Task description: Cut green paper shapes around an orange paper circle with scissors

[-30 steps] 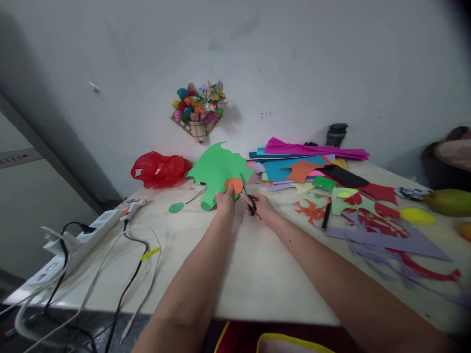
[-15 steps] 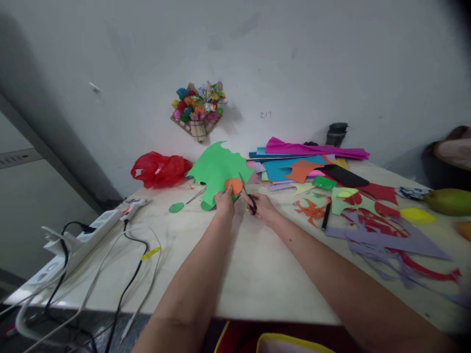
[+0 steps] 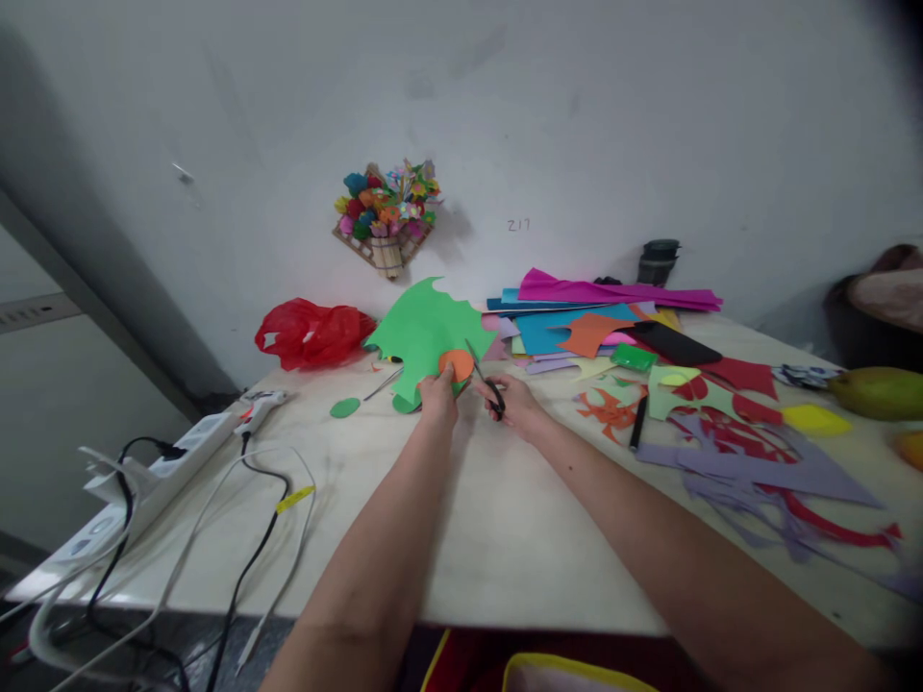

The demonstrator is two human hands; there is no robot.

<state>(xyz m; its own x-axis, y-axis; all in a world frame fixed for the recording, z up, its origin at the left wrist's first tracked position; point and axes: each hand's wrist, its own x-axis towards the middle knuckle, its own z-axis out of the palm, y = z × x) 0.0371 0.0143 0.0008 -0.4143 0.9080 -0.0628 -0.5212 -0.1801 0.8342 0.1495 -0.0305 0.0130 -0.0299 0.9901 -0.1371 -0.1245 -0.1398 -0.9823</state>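
My left hand [image 3: 438,392] pinches a large green paper sheet [image 3: 425,322] with ragged, cut-out edges, together with an orange paper circle [image 3: 457,364] lying on top of it. In my right hand [image 3: 513,404] is a pair of scissors [image 3: 496,396], fingers in the black handles. The blades point up and left, at the right edge of the orange circle and the green sheet. A small green paper oval [image 3: 344,407] lies on the table left of my left hand. Another green rounded piece [image 3: 406,404] shows partly beneath the sheet.
A red plastic bag [image 3: 313,333] sits at the back left, and a white power strip [image 3: 155,481] with cables runs along the left edge. On the right lie coloured sheets [image 3: 612,298], a black phone-like slab [image 3: 674,342], a black pen [image 3: 638,423] and purple scraps [image 3: 779,481].
Almost nothing differs. The whole view has shifted very slightly, while both hands, the scissors and the green sheet keep about the same places.
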